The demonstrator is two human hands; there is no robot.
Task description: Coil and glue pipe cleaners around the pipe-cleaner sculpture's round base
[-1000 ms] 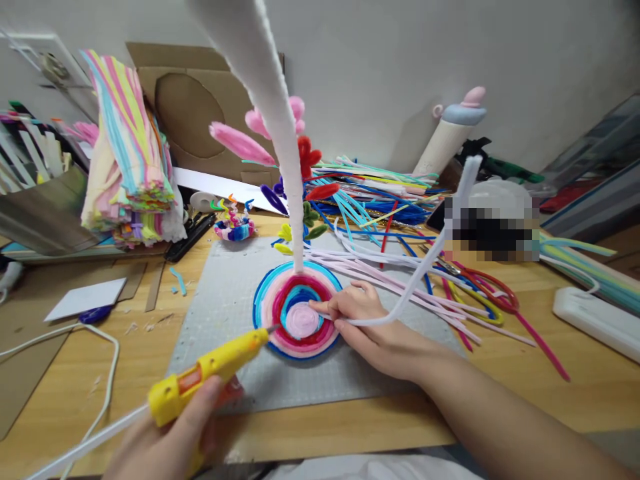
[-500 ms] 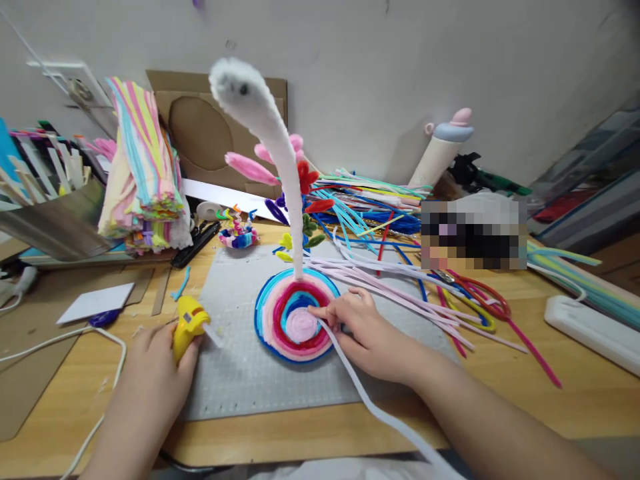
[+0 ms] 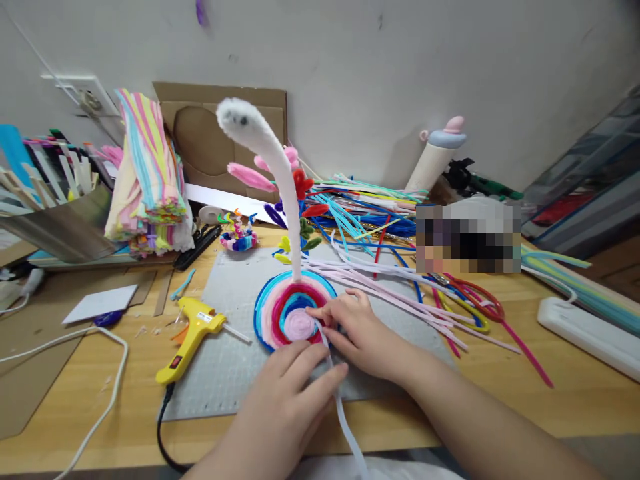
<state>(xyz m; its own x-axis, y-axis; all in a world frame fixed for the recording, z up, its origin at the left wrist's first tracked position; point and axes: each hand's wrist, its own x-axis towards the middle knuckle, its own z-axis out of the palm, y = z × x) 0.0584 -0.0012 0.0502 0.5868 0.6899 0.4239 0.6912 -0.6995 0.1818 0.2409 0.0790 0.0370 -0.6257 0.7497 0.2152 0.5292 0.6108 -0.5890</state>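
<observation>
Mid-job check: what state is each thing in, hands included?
Left hand, over the disc's near edge, grip unclear.
Right hand, index finger on the pale spiral.
Disc, flat on the mat.
Pale strand, trailing out of frame.
White stem, upright, top curved over.
Glue gun, unheld, glue stick protruding.
Bottle, capped.

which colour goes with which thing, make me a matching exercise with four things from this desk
1. glue gun
2. cutting mat
3. small coil in the middle of the round base
4. power strip

a. pale pink
b. white
c. yellow
d. grey

Pairs: 1-c, 2-d, 3-a, 4-b
</observation>
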